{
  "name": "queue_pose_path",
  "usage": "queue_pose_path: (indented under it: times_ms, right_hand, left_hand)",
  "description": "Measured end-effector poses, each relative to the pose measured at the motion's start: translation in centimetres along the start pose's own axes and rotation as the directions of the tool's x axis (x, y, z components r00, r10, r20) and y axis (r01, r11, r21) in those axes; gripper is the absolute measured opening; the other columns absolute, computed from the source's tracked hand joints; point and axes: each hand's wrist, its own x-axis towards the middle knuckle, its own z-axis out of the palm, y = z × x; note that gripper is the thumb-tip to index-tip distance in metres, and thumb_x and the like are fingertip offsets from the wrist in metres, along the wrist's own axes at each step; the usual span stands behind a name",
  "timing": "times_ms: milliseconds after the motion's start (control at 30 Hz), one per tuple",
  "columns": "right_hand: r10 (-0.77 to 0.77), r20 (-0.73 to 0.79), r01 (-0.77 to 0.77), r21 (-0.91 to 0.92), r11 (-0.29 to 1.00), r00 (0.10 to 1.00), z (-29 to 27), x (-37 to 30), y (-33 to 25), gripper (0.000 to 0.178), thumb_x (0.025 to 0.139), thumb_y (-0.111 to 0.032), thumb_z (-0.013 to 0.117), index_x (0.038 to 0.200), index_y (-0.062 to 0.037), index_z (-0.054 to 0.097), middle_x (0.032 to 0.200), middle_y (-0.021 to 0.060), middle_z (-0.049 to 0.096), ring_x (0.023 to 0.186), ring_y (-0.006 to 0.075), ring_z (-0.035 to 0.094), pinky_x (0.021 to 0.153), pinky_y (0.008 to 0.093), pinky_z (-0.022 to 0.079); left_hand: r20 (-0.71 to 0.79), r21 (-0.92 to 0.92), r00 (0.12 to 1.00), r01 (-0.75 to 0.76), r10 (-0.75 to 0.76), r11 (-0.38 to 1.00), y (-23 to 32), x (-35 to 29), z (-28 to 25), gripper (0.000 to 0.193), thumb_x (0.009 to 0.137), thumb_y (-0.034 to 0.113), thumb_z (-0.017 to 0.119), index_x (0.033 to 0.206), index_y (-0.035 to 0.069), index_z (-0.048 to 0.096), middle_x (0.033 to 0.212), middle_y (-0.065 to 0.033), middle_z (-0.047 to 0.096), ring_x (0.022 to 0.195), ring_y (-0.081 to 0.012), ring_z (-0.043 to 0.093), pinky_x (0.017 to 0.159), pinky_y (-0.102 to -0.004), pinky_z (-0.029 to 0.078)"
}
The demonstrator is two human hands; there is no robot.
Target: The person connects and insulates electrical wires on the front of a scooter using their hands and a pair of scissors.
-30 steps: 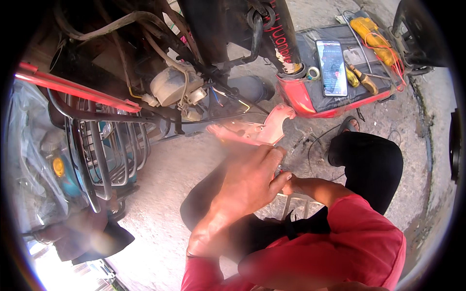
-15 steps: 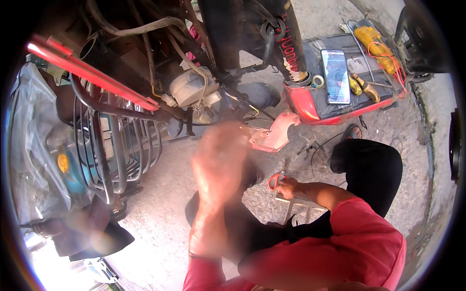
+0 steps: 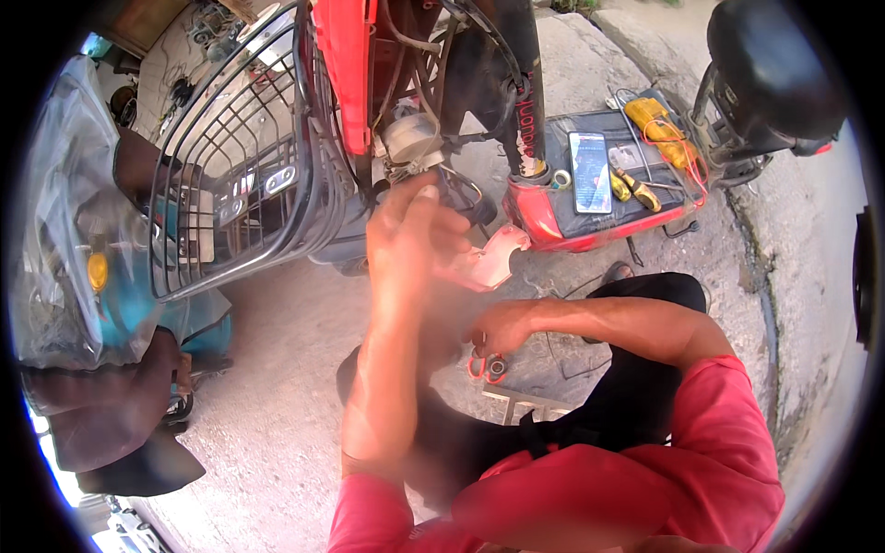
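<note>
My left hand is raised at the scooter's front, its blurred fingers partly bent and apart, with nothing visible in them. Just beyond its fingertips hang a pale, dusty rounded housing and loose wires. A pale red plastic cover piece lies to the right of this hand. My right hand is low in front of my knees, its fingers curled together and pointing down; whatever they hold is hidden. Right below it are red-handled scissors, partly covered by the fingers, near a small stool-like frame.
A wire basket and red panel stand at the left. On the red footboard lie a phone, a yellow multimeter, yellow-handled pliers and a tape roll. A black seat is at the far right.
My view has shifted. My right hand has moved forward and left, off the scissors, which keep their place beside the frame. My left hand has turned, its fingers now showing near the wires.
</note>
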Motion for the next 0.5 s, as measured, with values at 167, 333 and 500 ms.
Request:
queue_pose_path:
  times_ms: [167, 333, 500]
  right_hand:
    - [0.069, -0.309, -0.053, 0.057, 0.997, 0.949, -4.0, -4.6, -2.2, 0.031, 0.090, -0.025, 0.070, 0.113, -0.0038, 0.074, 0.099, 0.0145, 0.076, 0.097, 0.0291, 0.073, 0.086, 0.0424, 0.056]
    - [0.105, -0.530, -0.027, 0.152, 0.988, 0.841, -8.3, -7.2, -4.0, 0.033, 0.088, -0.028, 0.068, 0.108, -0.0032, 0.076, 0.103, 0.0156, 0.077, 0.098, 0.0301, 0.074, 0.087, 0.0422, 0.056]
    - [0.138, -0.676, 0.002, 0.201, 0.980, 0.723, -11.2, -8.1, -2.6, 0.036, 0.087, -0.031, 0.068, 0.107, -0.0024, 0.077, 0.108, 0.0171, 0.077, 0.102, 0.0315, 0.073, 0.089, 0.0413, 0.056]
  left_hand:
    - [-0.004, -0.005, 0.999, 0.049, -0.049, 0.999, 0.3, 0.6, 0.3, 0.038, 0.104, 0.025, 0.060, 0.129, -0.004, 0.065, 0.076, -0.0116, 0.069, 0.052, -0.0175, 0.062, 0.052, -0.0294, 0.052]
    - [-0.052, 0.052, 0.998, 0.045, -0.042, 0.998, -0.1, 1.4, 0.4, 0.030, 0.101, 0.021, 0.066, 0.119, -0.003, 0.068, 0.073, -0.0090, 0.067, 0.050, -0.0149, 0.059, 0.049, -0.0268, 0.049]
    - [-0.055, 0.038, 0.998, 0.035, -0.033, 0.999, -0.8, 2.1, 0.9, 0.025, 0.100, 0.016, 0.069, 0.114, -0.004, 0.068, 0.071, -0.0071, 0.065, 0.048, -0.0138, 0.057, 0.046, -0.0252, 0.046]
